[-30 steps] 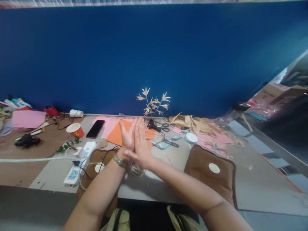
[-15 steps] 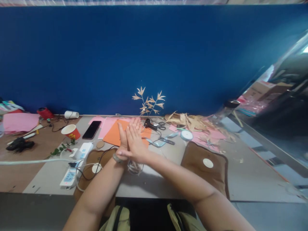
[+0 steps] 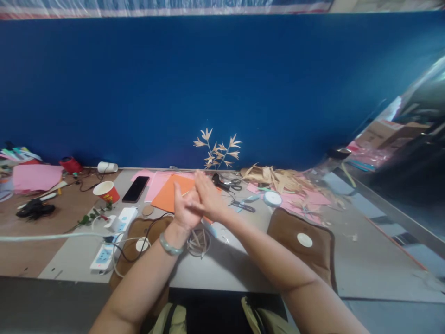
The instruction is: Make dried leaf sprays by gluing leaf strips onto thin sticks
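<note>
My left hand (image 3: 185,209) is palm up with its fingers stretched out, a pale green bangle (image 3: 170,247) round its wrist. Laid across it is my right hand (image 3: 210,199), fingers straight and flat, its palm facing the left one. A thin pale sliver (image 3: 185,193) shows by the left fingers; whether it lies between the palms I cannot tell. Beneath the hands is an orange sheet (image 3: 165,197). A loose coil of pale strands (image 3: 198,243) lies just below the wrists. Behind the hands stands a stem with pale husk flowers (image 3: 217,149).
Scissors (image 3: 236,184), a ribbon roll (image 3: 272,198) and dry husk strips (image 3: 274,179) lie to the right, above a brown pad (image 3: 302,253). Leftward are a phone (image 3: 136,189), a paper cup (image 3: 106,191) and a power strip (image 3: 104,257) with cables. A blue panel (image 3: 222,83) closes the back.
My hands have shifted against each other: the left has drawn back towards me, and the palms, pressed close before, now sit at more of an angle. The view has moved slightly.
</note>
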Demonstrator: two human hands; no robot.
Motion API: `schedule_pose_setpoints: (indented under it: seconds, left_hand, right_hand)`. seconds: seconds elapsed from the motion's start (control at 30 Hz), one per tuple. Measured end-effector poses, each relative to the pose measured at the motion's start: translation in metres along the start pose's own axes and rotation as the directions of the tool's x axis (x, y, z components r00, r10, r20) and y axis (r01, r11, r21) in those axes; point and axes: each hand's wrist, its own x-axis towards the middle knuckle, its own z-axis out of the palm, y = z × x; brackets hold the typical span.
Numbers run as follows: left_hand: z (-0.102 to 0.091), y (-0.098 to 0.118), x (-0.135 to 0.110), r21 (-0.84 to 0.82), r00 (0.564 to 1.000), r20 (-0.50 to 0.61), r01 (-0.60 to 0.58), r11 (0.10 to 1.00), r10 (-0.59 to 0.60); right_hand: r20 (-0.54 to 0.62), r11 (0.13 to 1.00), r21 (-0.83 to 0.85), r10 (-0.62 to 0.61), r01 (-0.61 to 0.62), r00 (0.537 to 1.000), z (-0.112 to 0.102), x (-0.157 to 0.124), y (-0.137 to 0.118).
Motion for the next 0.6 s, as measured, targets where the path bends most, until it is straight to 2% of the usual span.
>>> schedule_pose_setpoints:
  seconds: [0.07,0.17,0.23,0.33,0.47,0.53,0.6]
  left_hand:
    - [0.001,0.005,0.005,-0.035,0.998,0.042,-0.042,0.999,0.043]
    - [-0.001,0.004,0.014,-0.051,0.993,0.000,-0.118,0.992,0.118]
    - [-0.003,-0.002,0.015,-0.035,0.995,-0.015,-0.096,0.995,0.095]
    - [-0.005,-0.009,0.005,-0.025,0.999,0.015,-0.039,0.999,0.039]
    - [-0.007,0.003,-0.002,-0.038,0.998,0.068,-0.004,0.999,0.007]
    - [-0.010,0.008,0.001,-0.055,0.992,0.054,-0.108,0.993,0.111]
    - [-0.014,0.004,0.004,-0.050,0.986,-0.023,-0.164,0.985,0.163]
  right_hand:
    - [-0.057,0.998,0.011,0.069,-0.068,0.996,0.004,-0.008,-0.001]
    - [-0.042,0.998,-0.008,0.064,-0.064,0.997,0.013,-0.020,-0.019]
    - [0.006,0.999,-0.042,0.018,-0.018,1.000,0.011,-0.018,-0.026]
    - [0.089,0.992,-0.059,-0.109,0.115,0.990,0.000,-0.006,-0.016]
    - [0.010,0.995,-0.076,-0.059,0.060,0.998,0.000,-0.015,-0.008]
    - [0.020,0.994,-0.028,-0.102,0.103,0.995,0.009,-0.029,-0.017]
    - [0.049,0.986,-0.011,-0.167,0.167,0.985,0.014,-0.039,-0.027]
